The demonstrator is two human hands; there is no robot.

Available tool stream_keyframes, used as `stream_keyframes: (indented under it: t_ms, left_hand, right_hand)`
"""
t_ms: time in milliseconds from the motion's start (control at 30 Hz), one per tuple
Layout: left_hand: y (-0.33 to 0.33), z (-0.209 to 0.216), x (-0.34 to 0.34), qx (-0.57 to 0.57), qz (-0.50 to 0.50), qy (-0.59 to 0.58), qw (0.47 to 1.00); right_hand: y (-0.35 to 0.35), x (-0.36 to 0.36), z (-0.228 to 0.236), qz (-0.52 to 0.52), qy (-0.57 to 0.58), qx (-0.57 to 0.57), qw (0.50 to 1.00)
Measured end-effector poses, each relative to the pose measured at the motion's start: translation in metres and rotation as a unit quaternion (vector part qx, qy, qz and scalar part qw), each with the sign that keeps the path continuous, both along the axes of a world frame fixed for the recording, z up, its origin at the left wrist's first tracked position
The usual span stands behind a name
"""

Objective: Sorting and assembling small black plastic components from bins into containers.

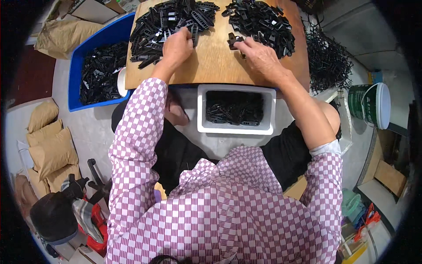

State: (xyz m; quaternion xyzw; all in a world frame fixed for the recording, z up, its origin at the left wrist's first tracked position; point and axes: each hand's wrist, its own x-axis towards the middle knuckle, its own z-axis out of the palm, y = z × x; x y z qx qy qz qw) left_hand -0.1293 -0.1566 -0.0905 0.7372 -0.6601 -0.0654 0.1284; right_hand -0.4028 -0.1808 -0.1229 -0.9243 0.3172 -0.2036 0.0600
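Left hand (176, 46) fingers curled into left pile (171, 24); right hand (261, 57) pinching black part (234, 42), bare board (211, 66) between.

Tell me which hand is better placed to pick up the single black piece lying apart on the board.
Right. The right hand has its fingertips at the loose black piece, while the left hand is over at the left pile, farther from it.

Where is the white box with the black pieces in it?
The white box sits low in the middle, just under the wooden board's near edge, between the person's arms.
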Motion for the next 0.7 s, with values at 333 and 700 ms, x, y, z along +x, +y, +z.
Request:
stream_keyframes:
  t_ms: [333, 700]
  left_hand:
    - [-0.026, -0.016, -0.002, -0.104, -0.043, -0.083, 0.990]
    - [-0.027, -0.012, -0.013, -0.086, 0.024, 0.181, 0.979]
  right_hand:
    - [0.000, -0.008, 0.009, -0.069, 0.044, 0.102, 0.991]
    - [-0.017, -0.007, -0.006, -0.072, 0.022, 0.103, 0.992]
